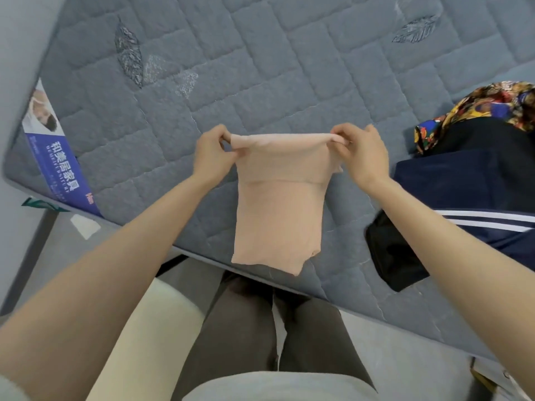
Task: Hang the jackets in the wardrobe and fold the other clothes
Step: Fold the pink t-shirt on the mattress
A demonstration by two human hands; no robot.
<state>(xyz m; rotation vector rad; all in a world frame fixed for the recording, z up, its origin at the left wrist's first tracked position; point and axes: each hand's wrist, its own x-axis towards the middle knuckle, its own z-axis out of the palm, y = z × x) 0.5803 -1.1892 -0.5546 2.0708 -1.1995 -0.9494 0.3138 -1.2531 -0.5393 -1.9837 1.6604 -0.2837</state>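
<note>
Item: pink garment (278, 204), top edge pinched by my left hand (212, 154) and right hand (362, 154), long axis hanging toward me over the mattress (260, 68) edge; neither hand nearer

Thin matt cloth garment (278, 204), quilted mattress (260, 68)

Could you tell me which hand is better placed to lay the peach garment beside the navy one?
Probably the right hand: it pinches the peach garment on the side nearest the navy striped garment; the left hand is farther away.
</note>
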